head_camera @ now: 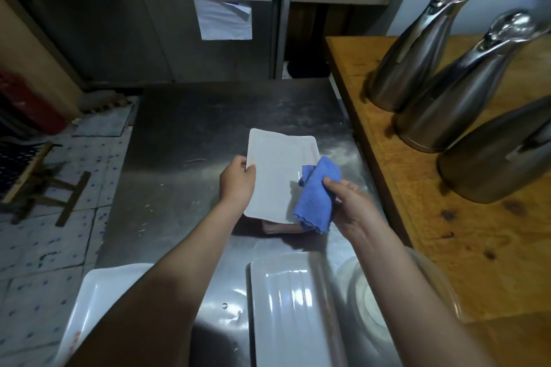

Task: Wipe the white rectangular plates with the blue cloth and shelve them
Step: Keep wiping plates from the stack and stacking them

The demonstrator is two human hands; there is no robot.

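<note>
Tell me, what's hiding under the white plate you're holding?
A reddish-brown thing peeks out below the white plate's near edge, sitting on the steel table. The plate and blue cloth cover most of it, so I can't tell what it is.

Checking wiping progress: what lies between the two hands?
Head view: the white plate, gripped by the left hand; the right hand holds the blue cloth on its right edge.

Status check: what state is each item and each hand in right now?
Held plate, gripped at its left edge.
Blue cloth, bunched, draped over that plate's right edge.
Left hand, grips the plate.
Right hand, pinches the cloth.
Near plate, flat on steel counter.
Left plate, flat, partly behind arm.
Steel jugs, upright on wooden table.
</note>
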